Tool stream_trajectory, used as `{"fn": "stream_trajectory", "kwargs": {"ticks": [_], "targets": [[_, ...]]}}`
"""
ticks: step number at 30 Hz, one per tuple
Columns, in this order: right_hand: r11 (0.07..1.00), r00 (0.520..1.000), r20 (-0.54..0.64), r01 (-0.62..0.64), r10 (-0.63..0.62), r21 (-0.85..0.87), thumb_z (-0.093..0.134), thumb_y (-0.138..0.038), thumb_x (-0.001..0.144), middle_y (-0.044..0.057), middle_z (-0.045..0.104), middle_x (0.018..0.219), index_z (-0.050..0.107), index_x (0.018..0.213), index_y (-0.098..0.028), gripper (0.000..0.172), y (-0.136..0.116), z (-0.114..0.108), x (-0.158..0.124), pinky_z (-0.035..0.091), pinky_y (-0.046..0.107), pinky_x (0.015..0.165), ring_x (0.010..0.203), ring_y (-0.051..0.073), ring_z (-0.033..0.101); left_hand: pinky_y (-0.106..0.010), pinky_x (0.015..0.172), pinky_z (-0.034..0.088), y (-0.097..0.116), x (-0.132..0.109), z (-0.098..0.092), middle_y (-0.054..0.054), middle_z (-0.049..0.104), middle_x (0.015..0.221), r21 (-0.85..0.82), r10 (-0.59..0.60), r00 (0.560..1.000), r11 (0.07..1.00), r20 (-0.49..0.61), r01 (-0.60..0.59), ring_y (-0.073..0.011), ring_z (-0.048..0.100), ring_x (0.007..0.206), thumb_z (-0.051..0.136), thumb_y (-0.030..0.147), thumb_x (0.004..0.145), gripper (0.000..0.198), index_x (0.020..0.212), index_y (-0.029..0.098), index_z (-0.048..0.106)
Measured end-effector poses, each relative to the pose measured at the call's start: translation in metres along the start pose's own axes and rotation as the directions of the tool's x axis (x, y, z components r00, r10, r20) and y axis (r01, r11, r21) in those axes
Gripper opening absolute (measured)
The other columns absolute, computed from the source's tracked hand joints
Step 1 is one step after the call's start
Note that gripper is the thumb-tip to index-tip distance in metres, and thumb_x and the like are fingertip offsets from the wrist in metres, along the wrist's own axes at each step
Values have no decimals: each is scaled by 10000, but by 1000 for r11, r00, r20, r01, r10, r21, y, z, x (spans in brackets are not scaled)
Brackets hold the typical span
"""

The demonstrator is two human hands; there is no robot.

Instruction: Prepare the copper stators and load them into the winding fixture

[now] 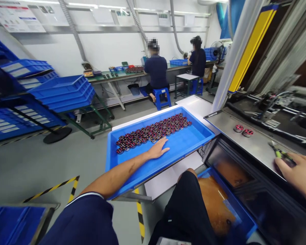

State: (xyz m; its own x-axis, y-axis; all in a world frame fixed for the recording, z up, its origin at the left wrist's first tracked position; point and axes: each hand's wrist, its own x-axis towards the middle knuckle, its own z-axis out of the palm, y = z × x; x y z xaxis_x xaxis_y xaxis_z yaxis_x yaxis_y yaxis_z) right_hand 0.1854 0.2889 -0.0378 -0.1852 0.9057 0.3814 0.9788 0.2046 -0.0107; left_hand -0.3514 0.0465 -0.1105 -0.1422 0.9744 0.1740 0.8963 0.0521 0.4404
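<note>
The hands are well apart. The left hand (158, 149), fingers spread, is at the near edge of the packed round parts (153, 131) in the blue tray (188, 140), whose floor lies bare along the near side and right end. The right hand (299, 168) curls about the pliers (278, 153) on the metal bench (256, 149); I cannot tell whether it grips. Bare metal separates the pliers from two loose parts (248, 133).

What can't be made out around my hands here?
Head view throughout:
Whether your right hand grips the green-handled tool: blurred, handles partly behind the hand.
Blue tray floor beneath your left hand: hidden by that hand.
Rest of your right arm: cut off by right edge.
</note>
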Motion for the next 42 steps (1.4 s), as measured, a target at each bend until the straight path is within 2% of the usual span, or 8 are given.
{"fn": "stream_trajectory", "kwargs": {"ticks": [4, 12, 19, 24, 29, 35, 38, 42], "targets": [[1000, 999, 31, -9, 10, -4, 520, -455, 870, 216, 694, 1164, 712, 1119, -105, 470, -22, -22, -8, 452, 395, 892, 1096, 323, 610, -555, 1112, 435, 52, 46, -8, -196, 644, 1327, -57, 117, 992, 991, -47, -120, -331, 587, 1272, 561, 508, 924, 512, 1257, 122, 614], [998, 1000, 25, -20, 19, 60, 635, -381, 931, 97, 651, 1203, 647, 1140, -143, 316, -28, -33, -20, 470, 456, 997, 1131, 240, 602, -503, 999, 520, 232, 219, 25, -105, 634, 1279, -314, 341, 940, 892, -2, -324, -256, 621, 1165, 623, 349, 944, 341, 1228, 161, 612], [983, 1000, 17, -20, 17, 185, 628, -394, 954, 89, 642, 1205, 645, 1132, -156, 298, -30, -42, -26, 507, 471, 981, 1117, 235, 613, -407, 836, 593, 280, 255, 48, -93, 649, 1191, -561, 351, 928, 796, 122, -227, -208, 669, 989, 613, 346, 953, 341, 1236, 155, 593], [925, 999, -21, -24, 34, 380, 644, -388, 944, 90, 641, 1218, 649, 1128, -155, 297, -31, -48, -25, 479, 505, 1022, 1149, 248, 602, -377, 849, 587, 293, 216, 30, -100, 684, 1155, -669, 329, 944, 702, -1, -245, -180, 689, 914, 694, 224, 880, 508, 1341, 149, 492], [751, 991, -104, 7, 82, 660, 669, -436, 898, 156, 606, 1296, 653, 1149, -138, 389, -44, -76, -36, 411, 542, 1086, 1261, 303, 529, -332, 982, 530, 299, 103, 4, -115, 703, 1235, -737, 351, 924, 583, -152, -343, -186, 684, 1067, 755, 125, 781, 782, 1444, 206, 348], [383, 993, 76, -37, -86, 923, 491, -568, 964, 72, 710, 831, 689, 1004, -164, 451, -92, -141, -148, 553, 330, 664, 682, 178, 646, -328, 914, 573, 298, -23, 3, -113, 755, 1172, -742, 462, 778, 313, -425, -592, -202, 726, 1021, 816, 129, 755, 847, 1458, 259, 363], [149, 969, 207, -187, -137, 971, 584, -549, 928, 12, 593, 596, 642, 728, -181, 422, -110, -167, -201, 446, 267, 517, 529, 135, 538, -300, 909, 578, 307, -46, 6, -106, 745, 1211, -747, 492, 740, 237, -459, -622, -192, 733, 1025, 788, 92, 774, 845, 1479, 272, 357], [-80, 936, 336, -345, -108, 935, 654, -459, 918, -6, 547, 541, 587, 640, -183, 397, -111, -179, -228, 401, 261, 554, 529, 115, 490, -289, 959, 559, 320, -57, 10, -85, 743, 1213, -825, 512, 750, 131, -418, -549, -187, 726, 1046, 821, 74, 741, 866, 1464, 273, 388]]}}
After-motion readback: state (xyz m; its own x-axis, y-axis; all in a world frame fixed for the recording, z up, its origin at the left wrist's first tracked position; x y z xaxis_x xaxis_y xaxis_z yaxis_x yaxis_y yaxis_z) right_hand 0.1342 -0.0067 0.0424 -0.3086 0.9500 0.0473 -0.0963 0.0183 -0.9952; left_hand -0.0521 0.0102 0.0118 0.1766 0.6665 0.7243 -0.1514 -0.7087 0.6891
